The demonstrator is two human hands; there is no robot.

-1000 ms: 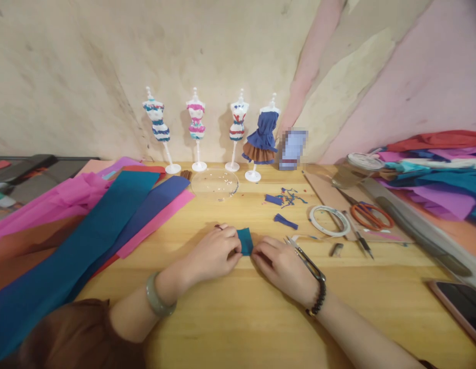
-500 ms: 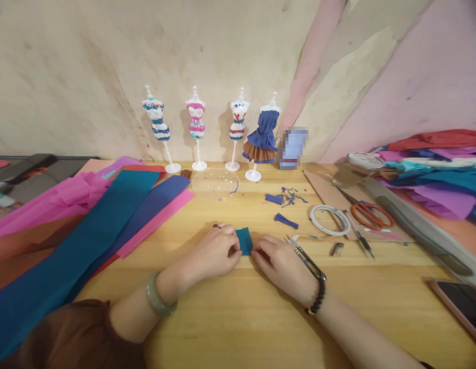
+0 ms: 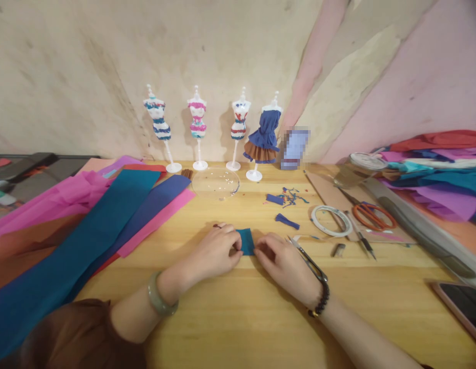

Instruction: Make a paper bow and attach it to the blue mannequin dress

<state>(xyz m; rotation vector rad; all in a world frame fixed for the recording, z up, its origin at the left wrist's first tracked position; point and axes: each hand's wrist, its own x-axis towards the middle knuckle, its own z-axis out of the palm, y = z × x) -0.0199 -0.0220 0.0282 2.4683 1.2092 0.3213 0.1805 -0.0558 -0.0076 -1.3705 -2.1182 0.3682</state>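
Note:
A small teal piece of crepe paper lies on the wooden table between my hands. My left hand has its fingers closed on the left edge of the piece. My right hand pinches at its right edge with thumb and fingertips. Partly under my right hand lie slim metal thread snips. Beyond it are a gathered dark blue strip, a flat blue piece and a heap of coloured scraps.
Several mini dress forms stand along the wall, one in a blue and brown dress. A clear dish lies before them. Long crepe sheets cover the left side. Rightward are a white tape roll, orange-handled scissors, a pen and a phone.
Hardly anything differs. Both hands keep to the edges of the teal piece, and the whole view has shifted slightly.

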